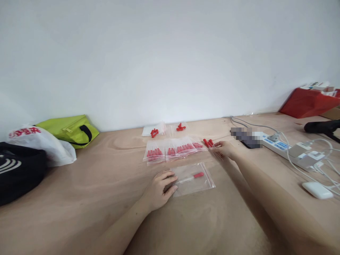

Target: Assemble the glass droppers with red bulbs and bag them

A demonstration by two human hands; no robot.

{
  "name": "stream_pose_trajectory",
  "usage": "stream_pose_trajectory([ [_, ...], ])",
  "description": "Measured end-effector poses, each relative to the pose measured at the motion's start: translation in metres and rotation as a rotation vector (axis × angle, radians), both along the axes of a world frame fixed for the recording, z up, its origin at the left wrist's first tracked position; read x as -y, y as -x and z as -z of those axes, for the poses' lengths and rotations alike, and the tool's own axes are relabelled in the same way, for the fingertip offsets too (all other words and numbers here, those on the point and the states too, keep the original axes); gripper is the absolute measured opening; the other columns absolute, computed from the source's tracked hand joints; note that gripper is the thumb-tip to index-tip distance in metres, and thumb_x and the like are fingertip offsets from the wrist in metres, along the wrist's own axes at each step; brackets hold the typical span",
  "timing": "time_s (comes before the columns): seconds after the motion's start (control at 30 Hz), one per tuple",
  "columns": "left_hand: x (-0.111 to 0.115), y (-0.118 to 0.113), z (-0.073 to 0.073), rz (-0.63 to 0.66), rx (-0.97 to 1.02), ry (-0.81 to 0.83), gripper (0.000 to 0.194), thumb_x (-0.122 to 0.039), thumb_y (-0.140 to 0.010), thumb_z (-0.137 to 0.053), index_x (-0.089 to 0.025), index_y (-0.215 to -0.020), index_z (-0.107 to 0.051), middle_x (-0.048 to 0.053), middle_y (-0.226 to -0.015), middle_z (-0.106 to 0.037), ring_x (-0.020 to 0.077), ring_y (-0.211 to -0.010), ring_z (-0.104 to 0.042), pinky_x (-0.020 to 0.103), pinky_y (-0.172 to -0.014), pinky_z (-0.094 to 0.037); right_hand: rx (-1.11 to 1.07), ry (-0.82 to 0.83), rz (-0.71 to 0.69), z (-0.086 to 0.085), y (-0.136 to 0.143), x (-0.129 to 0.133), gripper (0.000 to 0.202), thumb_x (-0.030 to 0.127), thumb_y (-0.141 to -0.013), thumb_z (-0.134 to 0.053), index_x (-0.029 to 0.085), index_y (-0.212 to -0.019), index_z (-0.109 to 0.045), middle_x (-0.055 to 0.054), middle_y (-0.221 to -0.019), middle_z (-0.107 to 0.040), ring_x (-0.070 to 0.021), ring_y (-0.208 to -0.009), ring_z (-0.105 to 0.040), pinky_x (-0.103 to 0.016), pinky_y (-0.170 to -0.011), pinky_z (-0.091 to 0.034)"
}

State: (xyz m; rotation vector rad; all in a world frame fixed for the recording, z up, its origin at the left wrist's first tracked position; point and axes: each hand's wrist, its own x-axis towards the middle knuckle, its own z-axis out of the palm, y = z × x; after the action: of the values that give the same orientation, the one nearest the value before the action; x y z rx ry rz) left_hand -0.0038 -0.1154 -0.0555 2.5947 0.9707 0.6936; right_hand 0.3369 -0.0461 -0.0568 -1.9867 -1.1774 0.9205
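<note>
A clear zip bag (pixel 193 186) lies flat in front of me with one red-capped dropper (pixel 198 175) inside. My left hand (pixel 162 187) rests on its left edge, fingers apart. Farther right, my right hand (pixel 224 149) has its thumb and fingers closed around thin clear stems with red bulbs (pixel 208 143). Several filled clear bags (pixel 154 153) of red-capped droppers overlap in a row beyond the flat bag. Behind them lie two small piles of loose red bulbs (pixel 154 132), with clear tubes (pixel 171 131) between the piles.
A white power strip (pixel 273 142) with cables, a dark phone (pixel 249 140) and a white case (pixel 317 190) lie right. A red bag (pixel 305 102) stands back right. Green (pixel 71 129), white (pixel 58 148) and black (pixel 22 173) bags sit left.
</note>
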Motion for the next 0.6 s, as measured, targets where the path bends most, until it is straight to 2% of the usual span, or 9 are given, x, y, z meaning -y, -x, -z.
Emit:
stream_pose_trajectory([
  [0.13, 0.0, 0.0, 0.0, -0.002, 0.01, -0.008, 0.026, -0.028, -0.08, -0.051, -0.019, -0.103, -0.062, 0.009, -0.11, -0.059, 0.0223, -0.105, -0.052, 0.039, -0.091, -0.043, -0.03, -0.005, 0.022, 0.001, 0.0, 0.001, 0.03, 0.025, -0.062, -0.067, 0.011, -0.088, -0.059, 0.003, -0.046, -0.051, -0.0086, -0.041, -0.046, -0.018, -0.039, -0.032],
  [0.33, 0.0, 0.0, -0.001, 0.0, -0.001, -0.031, 0.026, -0.029, -0.081, -0.05, -0.02, -0.102, -0.062, 0.008, -0.109, -0.06, 0.0214, -0.104, -0.054, 0.038, -0.089, -0.045, -0.067, -0.071, 0.063, -0.005, -0.001, 0.004, 0.045, 0.025, -0.064, -0.066, 0.008, -0.104, -0.054, 0.002, -0.048, -0.051, -0.0098, -0.041, -0.047, -0.02, -0.04, -0.034],
  [0.4, 0.0, 0.0, -0.002, 0.002, -0.007, -0.029, 0.027, -0.028, -0.081, -0.049, -0.019, -0.102, -0.062, 0.008, -0.109, -0.06, 0.0215, -0.104, -0.053, 0.038, -0.089, -0.045, -0.087, -0.119, 0.058, -0.013, 0.0, 0.011, 0.052, 0.024, -0.067, -0.061, 0.009, -0.115, -0.046, 0.002, -0.053, -0.052, -0.0096, -0.044, -0.047, -0.02, -0.042, -0.036],
  [0.5, 0.001, 0.0, -0.003, 0.008, -0.013, -0.023, 0.027, -0.028, -0.082, -0.049, -0.018, -0.103, -0.062, 0.009, -0.11, -0.059, 0.0213, -0.104, -0.053, 0.038, -0.089, -0.044, -0.217, -0.251, -0.017, -0.019, 0.007, 0.031, 0.071, 0.02, -0.067, -0.056, 0.013, -0.13, -0.025, 0.006, -0.055, -0.049, -0.0096, -0.044, -0.047, -0.02, -0.041, -0.037],
  [0.57, 0.001, 0.0, -0.003, 0.011, -0.014, -0.021, 0.027, -0.028, -0.082, -0.048, -0.018, -0.104, -0.061, 0.009, -0.11, -0.059, 0.0209, -0.104, -0.053, 0.038, -0.09, -0.044, -0.341, -0.342, -0.069, -0.017, 0.016, 0.048, 0.08, 0.02, -0.065, -0.056, 0.017, -0.132, -0.012, 0.008, -0.054, -0.048, -0.0096, -0.042, -0.046, -0.02, -0.039, -0.037],
  [0.6, 0.001, 0.0, -0.003, 0.014, -0.015, -0.021, 0.027, -0.029, -0.082, -0.048, -0.018, -0.104, -0.061, 0.009, -0.11, -0.058, 0.0209, -0.104, -0.053, 0.038, -0.09, -0.044, -0.374, -0.376, -0.051, -0.013, 0.022, 0.057, 0.083, 0.021, -0.064, -0.057, 0.018, -0.132, -0.009, 0.01, -0.053, -0.046, -0.0094, -0.04, -0.045, -0.02, -0.038, -0.037],
])
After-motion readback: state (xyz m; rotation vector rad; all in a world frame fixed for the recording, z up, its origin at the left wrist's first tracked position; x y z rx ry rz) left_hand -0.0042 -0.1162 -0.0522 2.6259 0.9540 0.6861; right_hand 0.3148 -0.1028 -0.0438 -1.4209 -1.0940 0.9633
